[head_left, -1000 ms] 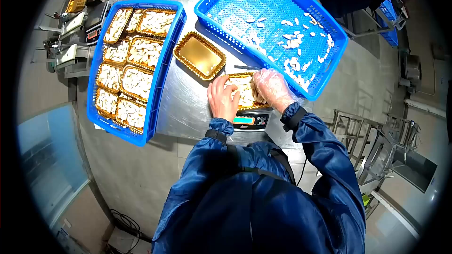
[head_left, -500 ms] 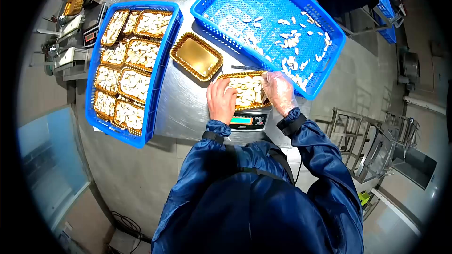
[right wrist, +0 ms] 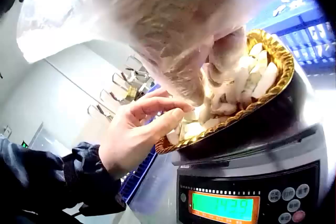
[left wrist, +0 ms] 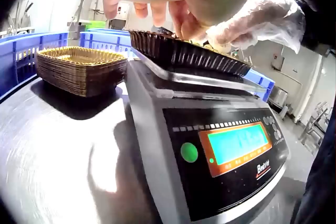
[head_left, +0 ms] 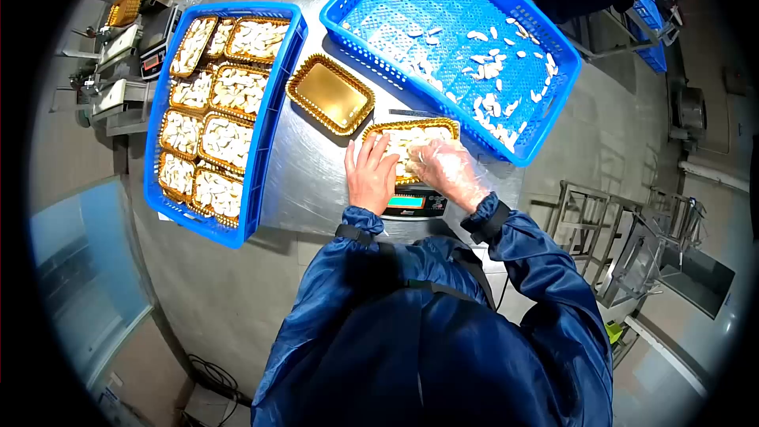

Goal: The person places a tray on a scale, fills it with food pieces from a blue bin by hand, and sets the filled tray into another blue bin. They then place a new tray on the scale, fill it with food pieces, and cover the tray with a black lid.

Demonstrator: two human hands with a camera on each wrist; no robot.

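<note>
A gold tray (head_left: 455,128) with a fluted rim, filled with pale slices (right wrist: 265,79), rests on a digital scale (left wrist: 210,145) whose display is lit. My bare left hand (head_left: 369,175) lies at the tray's left side, fingers extended over the rim and fingertips at the slices. My right hand (head_left: 448,168), in a clear plastic glove, reaches in from the right with bent fingers. The right wrist view has a pale slice between its fingertips, among the others in the tray. The glove hides part of the contents.
A stack of empty gold trays (head_left: 332,95) stands left of the scale on the metal table (head_left: 304,190). Farther left is a blue crate (head_left: 251,182) of filled trays. At the back right, a larger blue crate (head_left: 443,99) holds scattered slices.
My right hand has moved from the tray's right edge in over its middle, uncovering the right rim. My left hand stays at the left side, its fingers now more spread.
</note>
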